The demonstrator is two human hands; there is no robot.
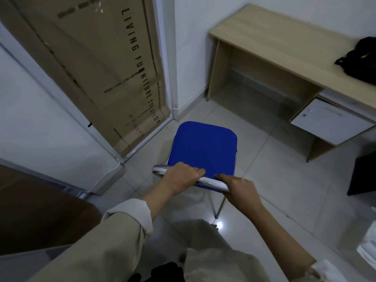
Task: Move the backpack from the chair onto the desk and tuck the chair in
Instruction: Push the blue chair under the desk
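Both hands grip the chrome top rail of the blue padded metal-framed chair (204, 148); the left hand (180, 177) is curled over the rail's left end with its fingers wrapped onto the blue side, and the right hand (241, 188) is clamped over the rail's right end, thumb lying along the tube toward the left hand; the two hands sit near each other, with a short stretch of bare rail between them. Beige ribbed sleeves (122, 231) cover the forearms (the right one pushed well up the arm). The chair's blue seat is bare; one thin chrome leg shows below the right hand, its foot on the pale glossy floor tiles (264, 155).

The light wood-grain desk (284, 43) stands beyond the chair and to its right, well apart from it, against the white wall; the knee space under the desk faces the chair. The black fabric backpack (361, 60) lies on the desktop at the end farthest from the chair, partly cut by the frame edge; under that same end hangs a white drawer unit (329, 121).

Left of the chair and beyond it, a tall flat brown cardboard carton printed "LIVING FURNITURE SOLUTION" (105, 64) leans against the wall.
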